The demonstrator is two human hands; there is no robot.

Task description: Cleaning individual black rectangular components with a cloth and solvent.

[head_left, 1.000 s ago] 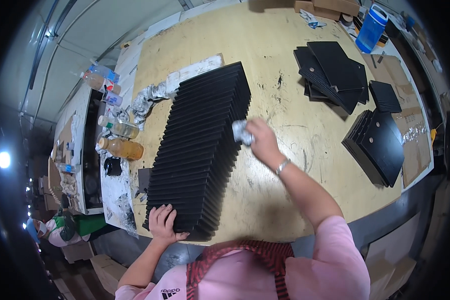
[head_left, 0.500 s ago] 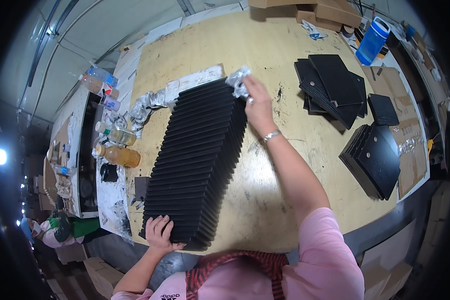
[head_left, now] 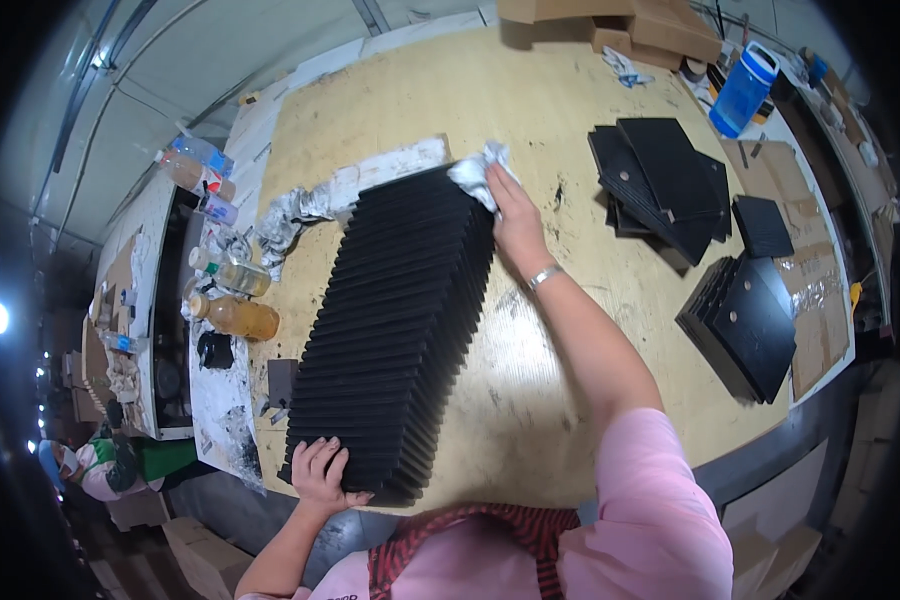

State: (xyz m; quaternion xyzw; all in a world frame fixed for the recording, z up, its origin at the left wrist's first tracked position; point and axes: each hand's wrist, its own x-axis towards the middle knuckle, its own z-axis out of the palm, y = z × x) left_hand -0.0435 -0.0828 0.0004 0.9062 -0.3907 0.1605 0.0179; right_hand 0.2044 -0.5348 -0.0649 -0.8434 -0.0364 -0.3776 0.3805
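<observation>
A long row of thin black boards [head_left: 385, 320], packed on edge, runs from near my body toward the far side of the table. At its near left corner my left hand [head_left: 322, 476] grips the end boards, fingers curled over the top and thumb along the end. My right hand [head_left: 515, 220] is closed on a crumpled white rag [head_left: 480, 178] and presses it against the far right corner of the row. The rag hides that corner. A white-smeared block [head_left: 390, 165] lies at the far end of the row.
Loose black boards [head_left: 660, 180] and a black stack [head_left: 745, 320] lie on the right. Bottles, one amber [head_left: 235, 317], line the left edge beside a crumpled cloth [head_left: 285, 225]. A blue bottle [head_left: 743, 90] and cardboard boxes [head_left: 660, 30] stand at the back. Another person [head_left: 120, 465] is far left.
The right hand has shifted slightly nearer, and the rag now spreads flatter over the far right corner. The left hand stays at the near end.
</observation>
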